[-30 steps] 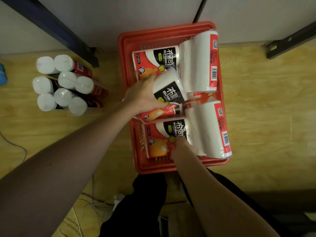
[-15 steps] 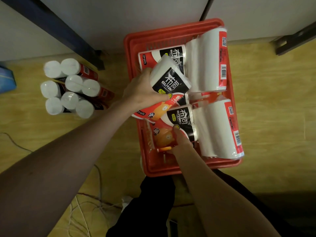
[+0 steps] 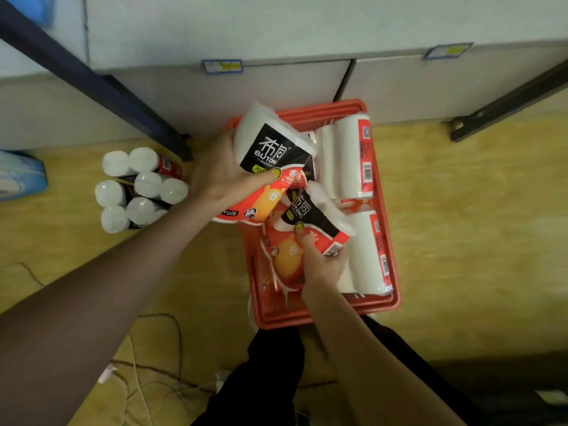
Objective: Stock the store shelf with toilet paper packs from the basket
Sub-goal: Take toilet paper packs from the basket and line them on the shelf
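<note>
From the head camera, both hands now lift packs up out of the red basket [image 3: 388, 247]. A second ago the packs lay flat inside it. The left hand [image 3: 219, 176] grips one toilet paper pack [image 3: 270, 149] and has raised it over the basket's far left corner. The right hand [image 3: 319, 262] grips a second pack [image 3: 307, 222] and has tipped it up from the near side. Two more packs [image 3: 353, 161] still lie in the basket on the right. A group of packs [image 3: 138, 189] already stands on the floor to the left, near the shelf [image 3: 276, 84]. It looks like these two go there next.
</note>
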`<state>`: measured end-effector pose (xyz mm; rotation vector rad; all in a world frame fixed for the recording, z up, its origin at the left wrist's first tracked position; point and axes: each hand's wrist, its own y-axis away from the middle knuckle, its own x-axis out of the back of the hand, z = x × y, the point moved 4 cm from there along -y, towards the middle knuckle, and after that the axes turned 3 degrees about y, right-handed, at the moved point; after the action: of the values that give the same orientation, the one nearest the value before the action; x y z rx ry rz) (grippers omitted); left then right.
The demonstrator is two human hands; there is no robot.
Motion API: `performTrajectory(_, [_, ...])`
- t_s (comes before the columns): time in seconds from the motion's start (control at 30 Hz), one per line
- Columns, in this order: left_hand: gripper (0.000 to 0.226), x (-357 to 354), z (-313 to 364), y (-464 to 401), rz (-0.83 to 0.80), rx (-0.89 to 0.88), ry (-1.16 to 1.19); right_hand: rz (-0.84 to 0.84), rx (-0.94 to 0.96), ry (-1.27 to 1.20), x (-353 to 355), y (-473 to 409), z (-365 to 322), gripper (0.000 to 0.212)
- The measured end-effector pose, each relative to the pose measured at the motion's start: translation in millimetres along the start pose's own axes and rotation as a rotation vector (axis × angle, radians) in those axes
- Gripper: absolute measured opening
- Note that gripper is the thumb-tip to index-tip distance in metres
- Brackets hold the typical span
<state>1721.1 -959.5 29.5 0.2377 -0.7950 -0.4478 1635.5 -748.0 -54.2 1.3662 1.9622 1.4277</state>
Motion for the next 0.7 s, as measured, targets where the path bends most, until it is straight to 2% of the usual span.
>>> performTrajectory(0.07, [0.063, 29, 16, 6, 0.024, 0.018, 0.021, -0.028, 0.116, 0.041, 11, 17, -32, 0.063])
performTrajectory(0.13, [0.069, 58, 33, 14, 0.038, 0.038, 0.062, -0.069, 0.232, 0.062, 21, 38, -68, 0.062])
performTrajectory(0.2, [0.074, 87, 54, 25, 0.036, 0.039, 0.081, -0.112, 0.346, 0.088, 31, 61, -105, 0.070])
performTrajectory(0.27, [0.076, 118, 81, 38, 0.036, 0.032, 0.114, -0.153, 0.433, 0.101, 42, 90, -142, 0.064])
performTrajectory(0.4, [0.062, 180, 145, 69, 0.039, 0.015, 0.243, -0.255, 0.554, 0.102, 69, 158, -217, 0.045])
performTrajectory(0.6, [0.052, 270, 249, 114, 0.046, -0.047, 0.369, -0.323, 0.720, 0.131, 104, 273, -314, 0.045])
performTrajectory(0.7, [0.057, 313, 302, 141, 0.040, -0.104, 0.415, -0.364, 0.816, 0.113, 124, 341, -361, 0.046])
